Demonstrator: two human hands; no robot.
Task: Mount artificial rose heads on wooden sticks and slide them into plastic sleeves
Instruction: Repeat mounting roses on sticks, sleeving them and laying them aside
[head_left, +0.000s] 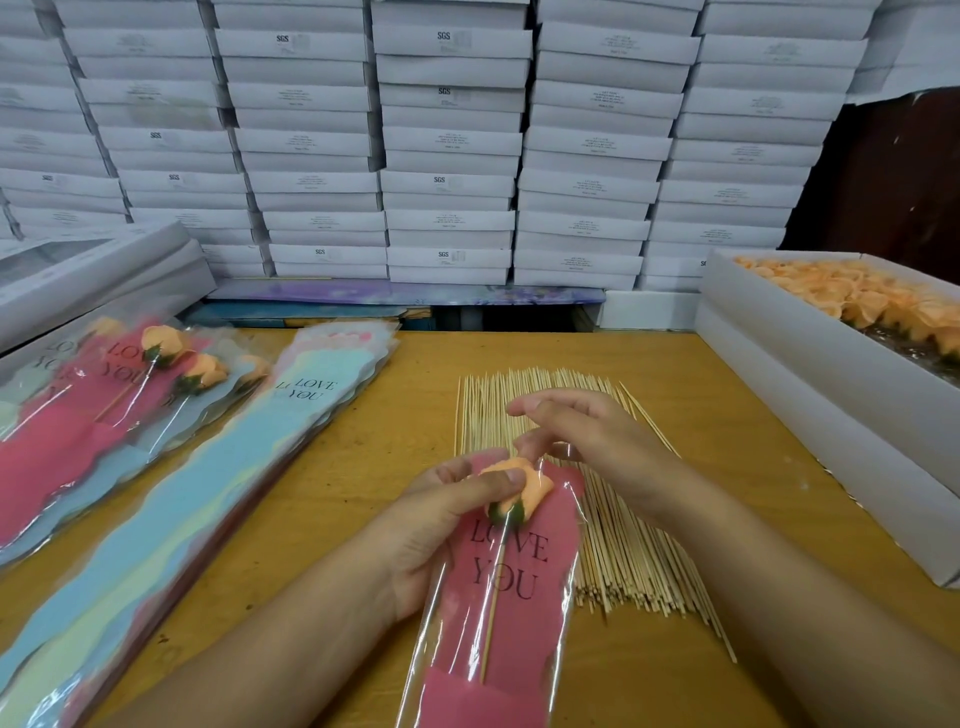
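Note:
My left hand (441, 525) grips a pink plastic sleeve (498, 597) printed LOVE YOU, thumb pressed across its top. Inside the sleeve sits an orange rose head (524, 491) on a wooden stick (493, 613) that runs down the sleeve's middle. My right hand (576, 436) hovers just above the sleeve's open top, fingers loosely bent, fingertips near the rose; whether they pinch the plastic edge is unclear. A spread pile of wooden sticks (623, 551) lies on the table under and behind both hands.
A stack of unfilled blue and pink sleeves (208, 493) lies left of centre. Finished sleeved roses (119, 395) pile at far left. A white box of orange rose heads (857, 301) stands at right. Stacked white boxes (447, 156) wall off the back.

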